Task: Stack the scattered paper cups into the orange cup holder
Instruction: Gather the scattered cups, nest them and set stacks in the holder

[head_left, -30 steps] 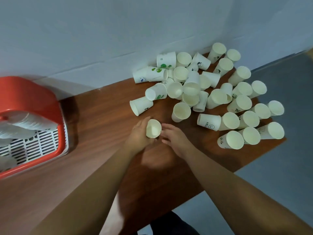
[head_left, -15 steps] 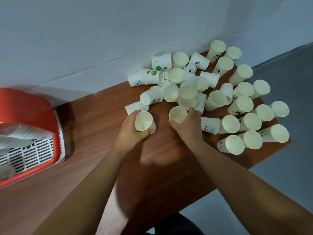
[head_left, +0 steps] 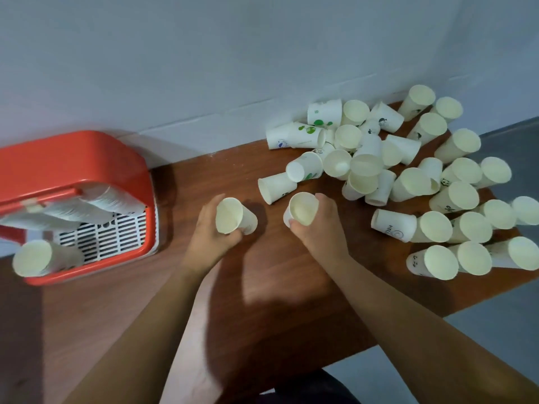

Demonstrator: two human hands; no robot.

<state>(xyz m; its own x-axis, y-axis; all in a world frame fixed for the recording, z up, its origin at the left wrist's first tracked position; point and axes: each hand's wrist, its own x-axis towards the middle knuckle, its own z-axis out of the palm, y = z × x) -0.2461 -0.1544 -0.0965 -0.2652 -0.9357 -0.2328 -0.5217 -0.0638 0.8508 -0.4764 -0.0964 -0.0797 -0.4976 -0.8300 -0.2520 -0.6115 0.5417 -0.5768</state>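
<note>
The wooden table [head_left: 277, 287] runs along a pale wall. The orange cup holder [head_left: 73, 158] sits at its left edge, with nested cup stacks [head_left: 96, 204] lying on its white grille and 1 stack [head_left: 38, 258] jutting out at the near end. The scattered paper cups [head_left: 460, 199] fill the far right corner, most tipped on their sides, several touching or leaning on one another.

Near the middle of the table, the left hand [head_left: 207, 237] is curled round 1 cup [head_left: 233, 218], and the right hand [head_left: 320, 228] is wrapped round a second cup [head_left: 303, 212], mouths towards the camera.

These cups look very light and thin-walled, easy to dent, so a soft hold on the side wall below the stiffer rim suits them. A lying cup [head_left: 275, 188] just beyond the 2 hands could be knocked and roll.
</note>
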